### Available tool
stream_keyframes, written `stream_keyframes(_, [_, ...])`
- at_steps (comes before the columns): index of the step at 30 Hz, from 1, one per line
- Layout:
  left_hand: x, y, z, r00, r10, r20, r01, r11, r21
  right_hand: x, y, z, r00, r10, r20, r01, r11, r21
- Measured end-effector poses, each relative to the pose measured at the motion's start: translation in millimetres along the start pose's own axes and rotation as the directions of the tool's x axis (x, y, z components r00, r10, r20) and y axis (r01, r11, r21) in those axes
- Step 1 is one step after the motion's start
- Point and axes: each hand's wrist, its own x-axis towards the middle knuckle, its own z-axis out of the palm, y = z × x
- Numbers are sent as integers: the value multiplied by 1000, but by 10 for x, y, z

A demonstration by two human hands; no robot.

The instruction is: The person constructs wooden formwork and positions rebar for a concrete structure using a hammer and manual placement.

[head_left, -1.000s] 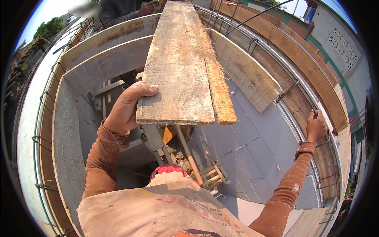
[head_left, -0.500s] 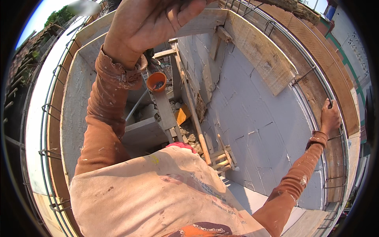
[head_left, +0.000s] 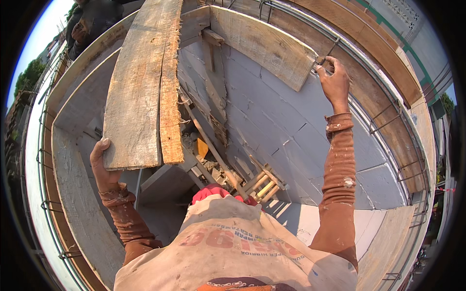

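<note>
A wide, weathered plank (head_left: pixel 138 87) with a long dark crack near its right side stretches from the top of the view toward me. My left hand (head_left: pixel 103 162) grips its near left corner, fingers mostly under the wood. My right hand (head_left: pixel 335 82) is at the near end of a formwork board (head_left: pixel 272 39), on the right-hand wall. Thumb and fingers there are closed on the tip of a thin steel stirrup (head_left: pixel 334 47) that sticks out from the reinforcing bars.
Grey block walls (head_left: pixel 301 131) enclose a deep space below me. Down there stand a wooden pole (head_left: pixel 208 136), a small wooden ladder-like frame (head_left: pixel 264 184) and rubble (head_left: pixel 216 169). Reinforcing bars (head_left: pixel 383 99) run along the wall tops. Another person (head_left: pixel 94 22) in dark clothing is at the far left.
The plank has come into full view, with my left hand lowered from the top onto its near end. My right hand has left the bar farther right and moved to the stirrup by the board.
</note>
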Motion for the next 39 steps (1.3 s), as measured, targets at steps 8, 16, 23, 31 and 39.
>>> stream_keyframes(8, [35, -350, -435, 998, 7, -67, -1, 996, 91, 254, -303, 149, 903, 257, 345, -81, 890, -450])
stream_keyframes(16, [136, -472, -695, 986, -25, -164, 40, 995, 91, 383, -246, 348, 946, 151, 288, -21, 911, -411])
stream_keyframes(23, [218, -555, -780, 987, -57, -148, 70, 994, 86, 321, -192, 353, 954, 168, 247, -95, 954, -284])
stream_keyframes(31, [256, -603, -821, 981, -49, -187, 76, 987, 141, -27, 36, 888, 967, 255, -17, -247, 948, 202])
stream_keyframes(39, [276, -600, -716, 988, -4, -155, 33, 982, 185, -1420, 307, 1454, 896, 410, 171, -442, 861, 253])
